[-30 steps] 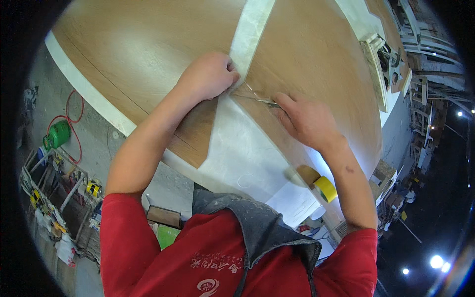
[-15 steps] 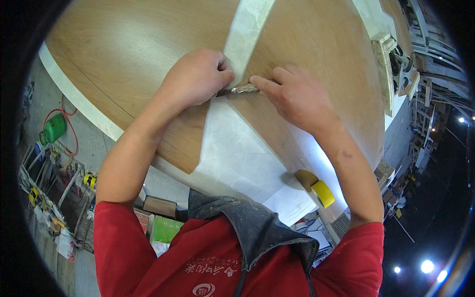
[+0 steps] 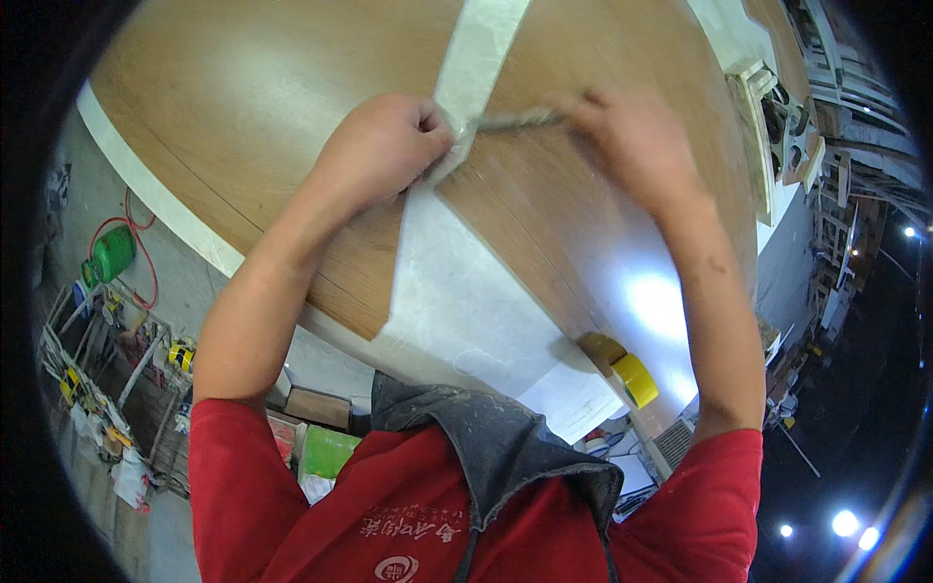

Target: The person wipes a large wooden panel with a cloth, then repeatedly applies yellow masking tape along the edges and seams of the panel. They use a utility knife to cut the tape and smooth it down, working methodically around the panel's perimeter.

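Note:
My left hand (image 3: 392, 146) is closed and rests on a pale marble-like band (image 3: 483, 53) set in a large wood-grain board (image 3: 253, 97). Its curled fingers hide whatever is between them. My right hand (image 3: 637, 146), smeared by motion, is raised a little to the right and grips one end of a thin, twisted, shiny strip (image 3: 520, 120), perhaps tape. That strip stretches leftward toward my left fingertips. Below the hands, the pale band widens into a white piece (image 3: 466, 291) near the board's front edge.
A roll of yellow tape (image 3: 634, 380) stands at the board's near right edge. At the far right is a wooden block with dark parts (image 3: 777, 136). A green gas cylinder (image 3: 109, 255) with a red hose and a cluttered cart (image 3: 107, 379) are on the left floor.
My right hand has moved up and to the right, drawing the strip with it and uncovering more of the pale band's joint. My left hand has stayed nearly in place.

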Action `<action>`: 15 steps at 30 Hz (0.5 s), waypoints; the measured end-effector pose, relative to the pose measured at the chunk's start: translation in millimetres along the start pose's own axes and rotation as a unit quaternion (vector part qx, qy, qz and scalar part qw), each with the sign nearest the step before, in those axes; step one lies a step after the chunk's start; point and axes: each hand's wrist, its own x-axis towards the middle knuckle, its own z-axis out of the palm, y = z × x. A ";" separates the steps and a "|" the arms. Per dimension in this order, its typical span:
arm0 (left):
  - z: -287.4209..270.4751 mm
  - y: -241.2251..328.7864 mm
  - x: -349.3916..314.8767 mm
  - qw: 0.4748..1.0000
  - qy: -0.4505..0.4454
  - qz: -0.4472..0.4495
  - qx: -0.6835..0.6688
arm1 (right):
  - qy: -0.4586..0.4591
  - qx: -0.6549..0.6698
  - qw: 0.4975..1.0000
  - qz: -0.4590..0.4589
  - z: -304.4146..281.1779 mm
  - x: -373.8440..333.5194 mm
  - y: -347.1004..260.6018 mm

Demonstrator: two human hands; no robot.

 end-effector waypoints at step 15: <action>45.5 51.9 -90.5 0.987 -0.062 0.022 -0.150 | 0.124 0.499 0.686 0.515 -57.2 -193.3 -101.8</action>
